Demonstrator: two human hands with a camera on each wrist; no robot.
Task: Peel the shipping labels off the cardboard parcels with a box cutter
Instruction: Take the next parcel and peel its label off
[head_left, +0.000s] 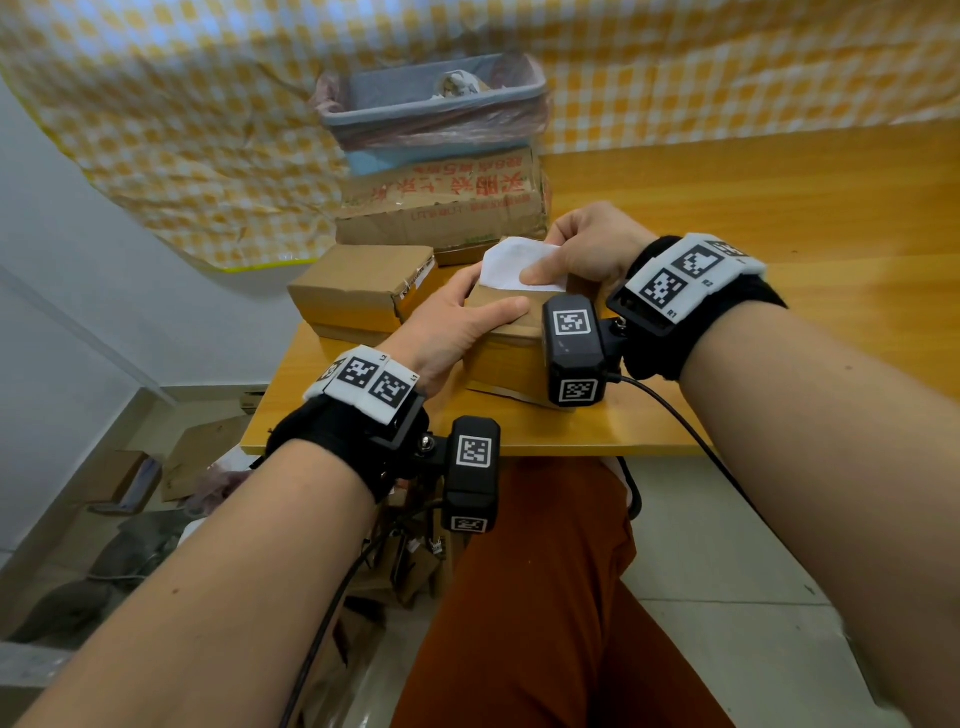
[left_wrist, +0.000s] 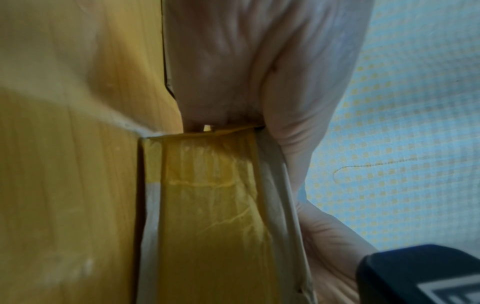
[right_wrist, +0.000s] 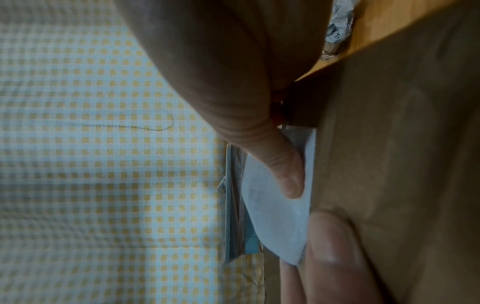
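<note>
A small cardboard parcel (head_left: 501, 332) sits near the table's front edge. My left hand (head_left: 457, 322) grips its left end, thumb along the top, and the left wrist view shows its yellow-taped side (left_wrist: 207, 205) against my palm. A white shipping label (head_left: 514, 265) stands partly lifted off the parcel's top. My right hand (head_left: 582, 249) pinches the label, and in the right wrist view the thumb (right_wrist: 280, 164) presses on the curled label (right_wrist: 275, 222) beside the brown cardboard (right_wrist: 389, 164). No box cutter is in view.
A second small parcel (head_left: 358, 291) lies to the left. A larger box with red print (head_left: 447, 208) stands behind, carrying a blue bin (head_left: 431, 109) lined with a pink bag. Wooden table (head_left: 779, 260); checked cloth (head_left: 182, 130) hangs behind. Cardboard scraps litter the floor at left.
</note>
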